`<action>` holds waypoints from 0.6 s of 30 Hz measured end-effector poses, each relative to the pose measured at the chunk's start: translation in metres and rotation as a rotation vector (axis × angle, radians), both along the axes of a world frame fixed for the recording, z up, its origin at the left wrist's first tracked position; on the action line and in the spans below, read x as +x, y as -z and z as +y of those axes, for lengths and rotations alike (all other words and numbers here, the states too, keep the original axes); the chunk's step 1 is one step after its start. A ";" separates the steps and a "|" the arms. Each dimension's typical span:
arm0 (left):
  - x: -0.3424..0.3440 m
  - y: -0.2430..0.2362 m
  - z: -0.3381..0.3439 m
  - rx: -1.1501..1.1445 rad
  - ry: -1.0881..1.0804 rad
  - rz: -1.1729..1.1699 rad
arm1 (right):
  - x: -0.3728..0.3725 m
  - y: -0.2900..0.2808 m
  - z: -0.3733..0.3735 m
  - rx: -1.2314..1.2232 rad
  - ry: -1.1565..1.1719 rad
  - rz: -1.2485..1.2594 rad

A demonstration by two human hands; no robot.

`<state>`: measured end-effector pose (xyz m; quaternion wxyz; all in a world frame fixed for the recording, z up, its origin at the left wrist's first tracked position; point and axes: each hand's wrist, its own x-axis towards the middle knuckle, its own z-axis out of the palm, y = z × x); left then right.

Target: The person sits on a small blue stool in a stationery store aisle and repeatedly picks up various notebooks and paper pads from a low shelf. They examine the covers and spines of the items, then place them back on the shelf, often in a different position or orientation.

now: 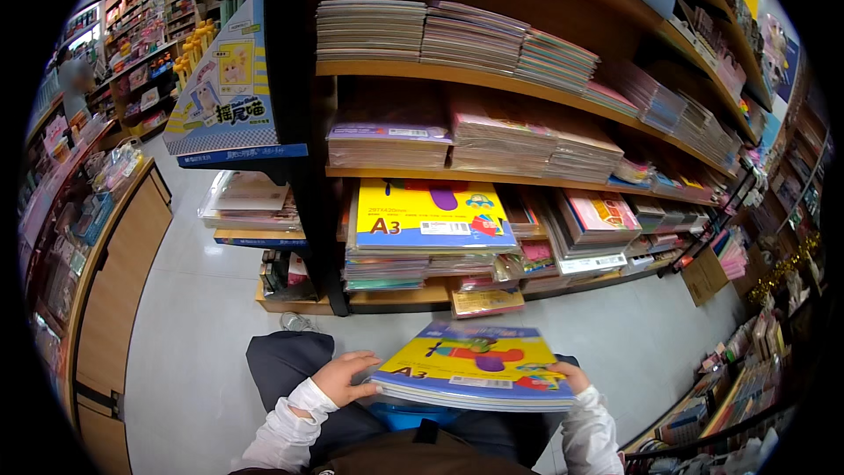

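The right hand [573,376] has its grip around the right end of a thin stack of yellow-and-blue drawing pads [479,365], which is over the person's dark trousers [286,368] (the top cover shows a red plane with a purple wing). The left hand [341,378] touches the stack's left edge, thumb apart from the fingers; whether that grip is clenched, I cannot tell. Ahead, a matching pad [422,215] tops a pile on the bottom shelf [404,299].
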<state>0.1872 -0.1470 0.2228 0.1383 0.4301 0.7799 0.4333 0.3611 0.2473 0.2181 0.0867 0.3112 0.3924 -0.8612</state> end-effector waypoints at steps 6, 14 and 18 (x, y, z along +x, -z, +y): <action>0.029 -0.009 0.041 0.295 0.005 -1.369 | 0.061 -0.074 -0.017 0.300 0.248 0.268; 0.045 -0.056 0.092 0.341 0.274 -1.419 | 0.139 -0.134 -0.032 0.822 0.602 0.410; 0.055 -0.088 0.094 0.474 0.308 -1.215 | 0.125 -0.175 -0.064 0.784 0.690 0.683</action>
